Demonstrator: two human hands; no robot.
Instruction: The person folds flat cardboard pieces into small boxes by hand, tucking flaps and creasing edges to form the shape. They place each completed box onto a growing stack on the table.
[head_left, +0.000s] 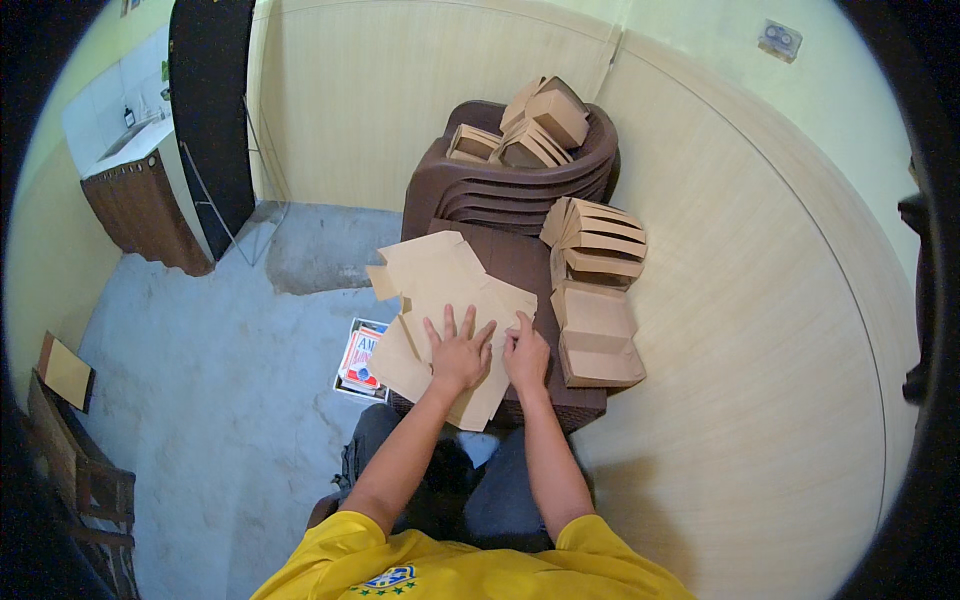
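A cardboard sheet [440, 275] lies mostly flat on the dark counter [520, 255] at centre frame, its folding apparently barely begun. The left hand [460, 358] spreads wide on it, gripping nothing; the curled right hand [527, 352] touches its right edge (whether pinching, I cannot tell). Seemingly done: folded boxes [598, 335] right of centre, more cartons [555, 115] on stacked chairs [500, 190], upper centre.

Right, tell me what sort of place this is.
Probably a plain room in a home or small business, serving as a makeshift workspace. A flat cardboard sheet is spread out, cardboard boxes sit on stacked brown chairs, and a sink counter stands at the left.
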